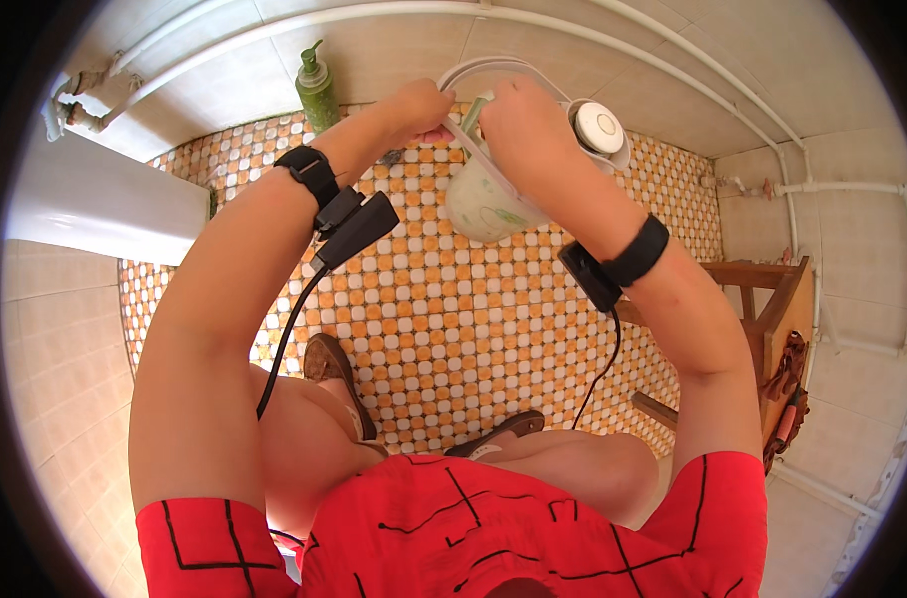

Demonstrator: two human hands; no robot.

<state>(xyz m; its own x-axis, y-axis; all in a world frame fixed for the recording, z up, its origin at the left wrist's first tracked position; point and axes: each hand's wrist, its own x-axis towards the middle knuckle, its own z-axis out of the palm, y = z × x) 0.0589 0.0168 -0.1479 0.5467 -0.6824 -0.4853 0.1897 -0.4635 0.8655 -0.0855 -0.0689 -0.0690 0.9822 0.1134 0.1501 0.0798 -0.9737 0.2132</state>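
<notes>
A pale, translucent bin (pixel 478 204) with a green leaf pattern stands on the tiled floor in front of me, tilted a little. My left hand (pixel 423 108) is closed on the left side of its light rim, thumb and fingers pinching the edge. Above the bin's opening, my right hand (pixel 523 125) is curled closed with the knuckles up; its fingertips are hidden, so what it grips cannot be told. A green strip (pixel 474 116) shows at the opening between the hands. Right beside the bin, a white round-topped container (pixel 598 129) sits in a pale holder.
A green pump bottle (pixel 318 92) stands by the far wall. White pipes (pixel 374 22) run along the walls. To the left is a white fixture (pixel 105 199); to the right, a wooden stool (pixel 762 299) with a reddish-brown cloth. Black cables (pixel 292 334) hang from both wrists.
</notes>
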